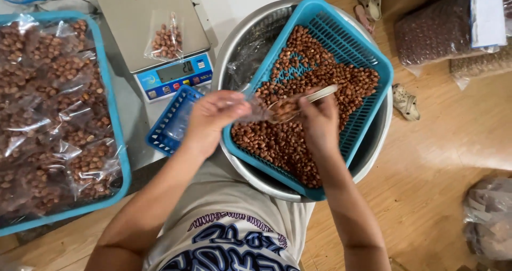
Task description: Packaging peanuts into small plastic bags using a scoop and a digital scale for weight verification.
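Left hand [213,116] pinched a small clear bag [255,110] open above the blue basket [368,52] of peanuts [314,79]. Right hand [319,122] gripped a spoon [298,103], its long axis pointing left into the bag's mouth, just beside the left grip.

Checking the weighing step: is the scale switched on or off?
On. The scale shows lit digits on its display, and a small clear bag of peanuts lies on its platform.
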